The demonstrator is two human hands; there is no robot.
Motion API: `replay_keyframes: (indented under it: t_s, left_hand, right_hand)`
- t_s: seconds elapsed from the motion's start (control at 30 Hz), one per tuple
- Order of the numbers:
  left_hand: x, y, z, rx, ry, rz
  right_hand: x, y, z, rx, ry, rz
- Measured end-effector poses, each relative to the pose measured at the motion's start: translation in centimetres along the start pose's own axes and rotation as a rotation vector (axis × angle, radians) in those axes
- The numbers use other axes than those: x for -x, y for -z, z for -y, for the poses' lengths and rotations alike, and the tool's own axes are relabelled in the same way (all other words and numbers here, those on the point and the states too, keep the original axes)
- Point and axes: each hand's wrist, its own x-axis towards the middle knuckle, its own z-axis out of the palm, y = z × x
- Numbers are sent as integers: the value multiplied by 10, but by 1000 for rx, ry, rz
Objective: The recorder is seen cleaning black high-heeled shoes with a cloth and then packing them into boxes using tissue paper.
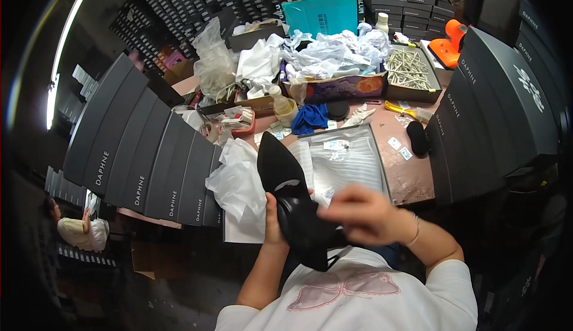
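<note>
My left hand (273,223) is closed round a black pointed-toe shoe (277,161), its toe pointing up and away from me. Below the toe, more black material hangs toward my lap; whether it belongs to a second shoe I cannot tell. Close to the shoe's right side is my right hand (370,215), smeared by motion, its fingers bent; what they hold, if anything, does not show. Under and beyond the hands lies an open shoebox (382,146) with striped white tissue and small packets in it. Crumpled white paper (236,179) spreads to the left of the shoe.
Rows of dark shoeboxes (152,152) stand at the left, with more stacked boxes (477,110) at the right. Farther back are a pump bottle (282,105), a blue cloth (310,119), a tray of pale sticks (412,68) and an orange tape dispenser (447,48). A person (83,232) sits far left.
</note>
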Motion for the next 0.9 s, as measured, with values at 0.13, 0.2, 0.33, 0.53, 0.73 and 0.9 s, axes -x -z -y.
replay_keyframes:
  t_s: [0.13, 0.2, 0.33, 0.53, 0.73, 0.9]
  left_hand:
    - [2, 11, 5, -29, 175, 233]
    - [7, 15, 20, 36, 221, 247]
    - [17, 29, 23, 314, 160, 256]
    - [11, 68, 16, 324, 52, 415]
    - [-3, 21, 5, 178, -17, 142]
    - [-5, 39, -21, 133, -142, -236]
  right_hand:
    - [-53, 25, -38, 238, 23, -294]
    - [-54, 4, -58, 204, 15, -240]
    - [10, -50, -41, 135, -228, -2]
    - [29, -17, -27, -298, -196, 66]
    - [-37, -20, -70, -29, -213, -292]
    - [-10, -75, -53, -163, -303, -52]
